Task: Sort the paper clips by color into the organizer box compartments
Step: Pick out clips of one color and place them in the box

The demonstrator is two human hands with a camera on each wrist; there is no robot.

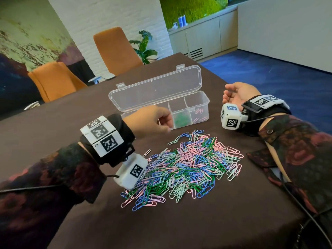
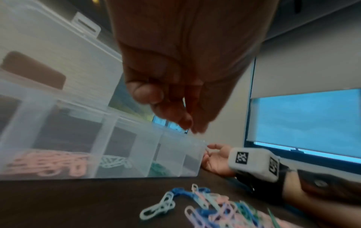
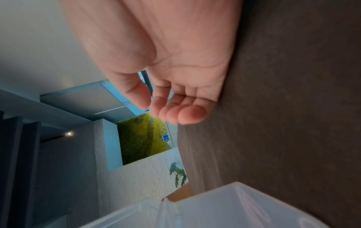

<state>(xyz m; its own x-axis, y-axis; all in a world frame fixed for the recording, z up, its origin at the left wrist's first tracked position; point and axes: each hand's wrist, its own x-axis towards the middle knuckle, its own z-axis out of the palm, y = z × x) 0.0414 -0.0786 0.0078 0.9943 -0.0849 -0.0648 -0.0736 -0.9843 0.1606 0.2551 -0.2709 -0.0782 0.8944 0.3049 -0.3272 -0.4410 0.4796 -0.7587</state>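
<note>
Hundreds of mixed clips (image 1: 181,164) heaped mid-surface (image 1: 197,221), before the open box (image 1: 161,97). Left hand (image 1: 150,120) at box front, fingertips pinched; contents indiscernible. Right hand (image 1: 235,95) near surface's right edge, palm up, loosely curled, empty.

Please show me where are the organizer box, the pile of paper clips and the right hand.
organizer box (image 1: 197,73): head view, on the open lid.
pile of paper clips (image 1: 185,166): head view, on the pile's middle.
right hand (image 1: 235,95): head view, on the palm.
</note>
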